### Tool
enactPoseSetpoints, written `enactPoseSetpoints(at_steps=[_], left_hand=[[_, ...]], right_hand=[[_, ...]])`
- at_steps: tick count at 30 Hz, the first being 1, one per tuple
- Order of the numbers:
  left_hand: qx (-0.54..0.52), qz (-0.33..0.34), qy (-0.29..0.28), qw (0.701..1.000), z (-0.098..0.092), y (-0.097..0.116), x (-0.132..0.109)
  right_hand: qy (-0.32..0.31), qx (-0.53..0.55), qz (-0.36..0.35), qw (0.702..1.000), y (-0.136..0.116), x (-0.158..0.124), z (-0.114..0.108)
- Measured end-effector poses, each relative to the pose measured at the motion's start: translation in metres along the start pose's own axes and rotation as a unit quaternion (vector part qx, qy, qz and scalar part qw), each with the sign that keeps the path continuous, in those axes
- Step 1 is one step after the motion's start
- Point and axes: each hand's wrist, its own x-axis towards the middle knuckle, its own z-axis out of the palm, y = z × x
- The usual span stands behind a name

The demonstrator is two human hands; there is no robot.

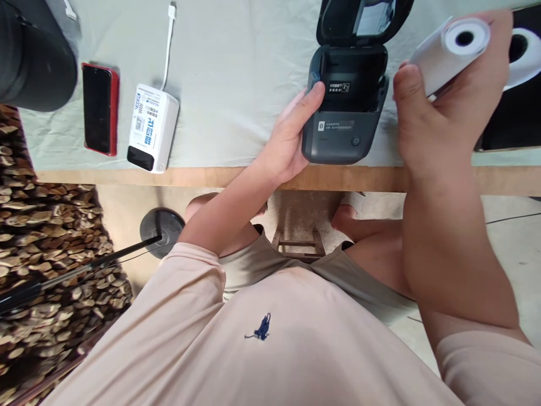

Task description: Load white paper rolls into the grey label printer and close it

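The portable printer [338, 141] is located at the front edge of the table, right of centre in the view. Its hinged lid [332, 22] stands open at the far end, exposing the paper compartment [359, 62], which carries a printed label on its inner wall. A power button [355, 141] is set in the near right part of the top face.

The left hand [291, 132] grasps the portable printer by its left side: the thumb presses against the upper rim, and the remaining fingers are largely hidden by the housing. The right hand [452, 124] grasps a white paper roll [439, 56] to the right of the portable printer, apart from it. The thumb bears on the near left end of the roll; the other fingers wrap the far right side and are partly hidden. The roll is tilted, with its hollow core facing up toward the camera.

A second paper roll [526, 65] appears behind the right hand, in front of a black panel [513, 121] at the right margin. A pale green cloth [236, 73] covers the table, leaving a wooden front edge [190, 176] visible.

On the left part of the cloth, a smartphone [100, 110] in a red case lies beside a white power bank [152, 127]; a white cable [168, 51] extends from the far end of the power bank. Stacked firewood [42, 225] occupies the floor area at left.
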Motion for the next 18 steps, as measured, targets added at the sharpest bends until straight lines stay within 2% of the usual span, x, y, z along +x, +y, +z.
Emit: enactPoseSetpoints(at_steps=[5,10,13,16,18], left_hand=[[0.027,0.007,-0.023,0.999,-0.004,-0.001,0.001],[0.049,-0.018,0.015,0.998,-0.001,0.000,0.001],[0.054,-0.026,0.028,0.998,0.001,0.001,0.000],[0.041,-0.004,-0.008,0.999,-0.002,0.000,0.001],[0.025,0.006,-0.031,0.999,-0.005,-0.001,0.001]], right_hand=[[0.030,-0.065,-0.028,0.997,0.009,-0.001,0.003],[0.012,-0.101,0.000,0.995,0.025,0.000,0.010],[0.004,-0.110,0.005,0.994,0.020,-0.003,0.008],[0.025,-0.096,-0.004,0.995,0.007,-0.009,-0.003],[0.072,-0.056,0.055,0.994,0.004,-0.011,-0.013]])
